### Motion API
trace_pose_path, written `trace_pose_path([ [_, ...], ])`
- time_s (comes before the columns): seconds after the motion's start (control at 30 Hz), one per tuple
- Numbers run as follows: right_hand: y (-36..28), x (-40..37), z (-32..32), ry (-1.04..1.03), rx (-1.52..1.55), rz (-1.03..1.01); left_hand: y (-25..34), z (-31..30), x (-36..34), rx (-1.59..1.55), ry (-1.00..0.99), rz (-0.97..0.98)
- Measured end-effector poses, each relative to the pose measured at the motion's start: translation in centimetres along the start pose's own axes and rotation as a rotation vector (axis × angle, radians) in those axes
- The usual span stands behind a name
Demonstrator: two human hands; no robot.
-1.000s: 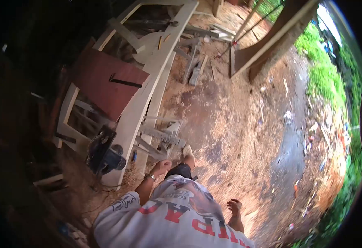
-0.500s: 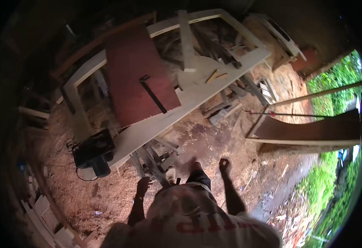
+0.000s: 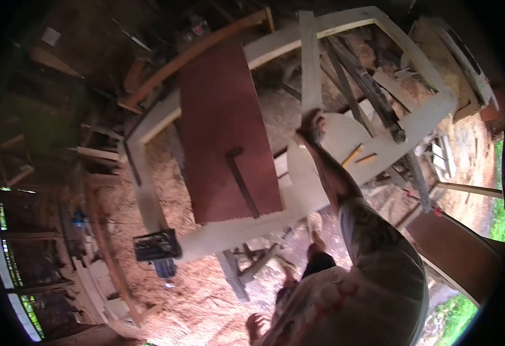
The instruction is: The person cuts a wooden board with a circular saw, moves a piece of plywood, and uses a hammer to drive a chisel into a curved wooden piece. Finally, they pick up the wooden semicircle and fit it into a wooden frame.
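Note:
My right hand (image 3: 312, 128) reaches over the workbench frame, its fingers curled at the near end of a pale wooden bar (image 3: 310, 66). That end of the bar is hidden under the hand. Low in the view, beside my body, my left hand (image 3: 256, 327) hangs with its fingers apart and nothing in it. A dark red panel (image 3: 223, 127) lies across the pale frame (image 3: 212, 239), with a black square (image 3: 242, 183) on it. Right of my right forearm, a yellow folding rule (image 3: 353, 154) and a pencil-like stick (image 3: 366, 158) rest on the pale board.
A black power tool (image 3: 158, 249) sits at the frame's near left corner. Trestle legs (image 3: 233, 274) stand below the frame. A framed brown panel (image 3: 451, 245) leans at the right. Shavings cover the floor (image 3: 200, 300), and wood scraps (image 3: 99, 282) lie at the left.
My right hand has moved up and forward from beside my body to the pale bar's end. My left hand sits lower in view. The camera view has shifted and turned.

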State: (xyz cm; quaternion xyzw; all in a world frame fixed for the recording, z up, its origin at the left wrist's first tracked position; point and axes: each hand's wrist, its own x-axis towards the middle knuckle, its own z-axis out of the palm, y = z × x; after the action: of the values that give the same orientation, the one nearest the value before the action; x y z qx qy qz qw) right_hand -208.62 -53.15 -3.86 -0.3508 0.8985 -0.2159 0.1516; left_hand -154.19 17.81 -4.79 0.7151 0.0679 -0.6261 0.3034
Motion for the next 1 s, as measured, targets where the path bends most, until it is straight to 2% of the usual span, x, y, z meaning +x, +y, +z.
trace_pose_path([
  [0.03,-0.3,-0.1,1.1,0.102,0.003,0.011,0.9,3.8,-0.2,0.127,0.017,0.045],
  [0.07,-0.3,0.0,1.1,0.115,0.049,0.025,3.5,9.9,-2.0,0.255,0.04,0.088],
  [0.13,-0.6,-0.6,-1.7,-0.041,-0.047,0.026,7.4,18.2,-2.6,0.733,-0.048,0.418],
  [0.17,-0.1,-0.5,-2.4,-0.1,0.046,0.003,9.8,22.4,-2.8,0.846,-0.092,0.572],
  [0.2,0.8,-0.6,-2.8,-0.18,0.289,-0.022,12.2,25.7,-2.8,0.959,-0.14,0.727],
  [0.27,1.7,-0.8,-4.0,-0.448,1.045,0.011,14.9,29.6,1.9,0.882,-0.228,0.907],
  [0.33,2.2,-2.7,-6.1,-0.685,1.534,0.099,19.9,37.7,0.6,0.277,-0.441,0.629],
  [0.4,1.7,-4.3,-8.9,-0.814,1.716,0.109,26.4,46.2,-4.5,0.333,-0.55,0.579],
  [0.47,1.2,-6.2,-12.2,-0.917,1.847,0.113,31.0,51.7,-3.7,0.27,-0.745,0.377],
  [0.57,1.6,-8.6,-17.3,-1.07,1.851,0.156,36.5,59.5,-6.4,0.242,-0.886,0.197],
  [0.6,2.3,-9.4,-17.9,-1.12,1.853,0.171,37.5,61.1,-6.0,0.228,-0.924,0.111],
  [0.7,4.0,-12.0,-17.5,-1.194,2.029,0.259,38.5,64.5,-4.0,0.163,-1.187,0.023],
  [0.77,5.7,-13.4,-16.3,-1.242,2.094,0.278,39.2,67.8,-5.9,0.165,-1.237,-0.061],
  [0.8,6.7,-14.0,-16.0,-1.181,2.065,0.305,39.6,69.9,-7.6,0.18,-1.243,-0.104],
  [0.87,8.5,-15.4,-15.8,-1.065,1.999,0.356,39.1,72.5,-11.9,0.153,-1.135,0.047],
  [0.9,8.8,-16.4,-17.7,-1.124,2.027,0.313,38.8,73.3,-13.0,0.138,-1.07,0.12],
  [1.0,12.2,-20.0,-22.2,-1.122,1.893,0.363,37.7,74.3,-3.2,0.067,-1.171,0.124],
])
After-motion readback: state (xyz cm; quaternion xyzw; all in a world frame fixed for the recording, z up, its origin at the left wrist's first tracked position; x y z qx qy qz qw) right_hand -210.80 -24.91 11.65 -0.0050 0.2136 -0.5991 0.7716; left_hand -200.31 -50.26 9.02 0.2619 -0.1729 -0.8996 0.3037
